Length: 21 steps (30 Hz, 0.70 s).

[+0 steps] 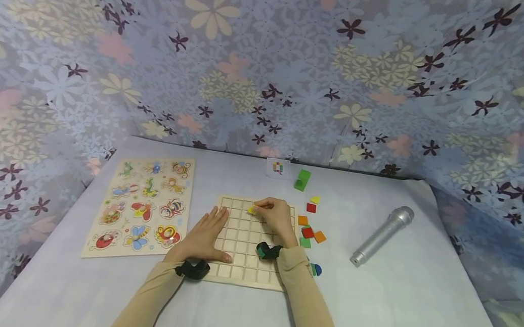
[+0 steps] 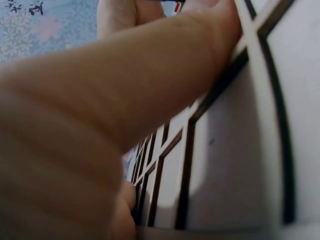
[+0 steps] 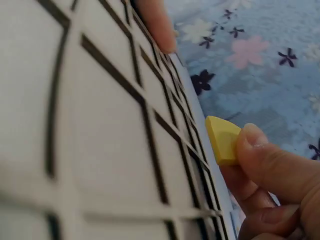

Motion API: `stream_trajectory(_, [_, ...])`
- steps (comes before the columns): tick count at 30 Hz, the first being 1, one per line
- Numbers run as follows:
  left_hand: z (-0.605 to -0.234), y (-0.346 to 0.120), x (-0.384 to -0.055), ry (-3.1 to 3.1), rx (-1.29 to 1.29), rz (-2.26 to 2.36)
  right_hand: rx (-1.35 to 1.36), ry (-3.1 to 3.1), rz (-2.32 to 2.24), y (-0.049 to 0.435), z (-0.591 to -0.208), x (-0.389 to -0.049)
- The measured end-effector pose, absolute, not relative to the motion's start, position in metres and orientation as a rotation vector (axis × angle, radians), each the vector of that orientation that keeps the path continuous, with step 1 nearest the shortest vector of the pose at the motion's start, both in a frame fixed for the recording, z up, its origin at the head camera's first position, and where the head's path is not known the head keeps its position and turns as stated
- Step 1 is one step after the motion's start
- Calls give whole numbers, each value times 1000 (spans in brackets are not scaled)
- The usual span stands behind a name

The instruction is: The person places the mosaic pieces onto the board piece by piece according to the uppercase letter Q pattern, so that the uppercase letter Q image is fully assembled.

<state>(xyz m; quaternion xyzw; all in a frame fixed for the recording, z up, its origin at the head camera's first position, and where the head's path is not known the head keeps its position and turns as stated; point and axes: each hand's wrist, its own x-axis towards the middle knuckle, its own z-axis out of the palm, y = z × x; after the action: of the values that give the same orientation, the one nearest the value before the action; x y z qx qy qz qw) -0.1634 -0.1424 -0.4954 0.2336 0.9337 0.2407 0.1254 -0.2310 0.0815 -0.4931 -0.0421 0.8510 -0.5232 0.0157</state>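
A wooden grid board [image 1: 242, 234] with square recesses lies in the middle of the table. My left hand [image 1: 205, 236] rests flat on its left side, fingers spread and thumb over the squares. Between thumb and fingers my right hand [image 1: 277, 219] pinches a yellow quarter-circle piece [image 3: 223, 141] over the board's upper part. In the right wrist view the piece shows one curved edge, and it is held just off the grid. Right of the board lie loose pieces: a red square [image 1: 311, 207], an orange square [image 1: 302, 220], a green one [image 1: 305, 243] and a yellow one [image 1: 315, 199].
An insect peg puzzle [image 1: 145, 211] lies at the left. A silver microphone [image 1: 382, 236] lies at the right. Behind the board are a small pattern card [image 1: 278, 168] and a green piece [image 1: 302, 180]. A blue piece [image 1: 318, 270] sits beside my right forearm.
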Motion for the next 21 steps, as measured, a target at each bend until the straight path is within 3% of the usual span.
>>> stream_trajectory(21, [-495,-144,-159,2735,765,830,-238,2879,-1315,64,-498,-221])
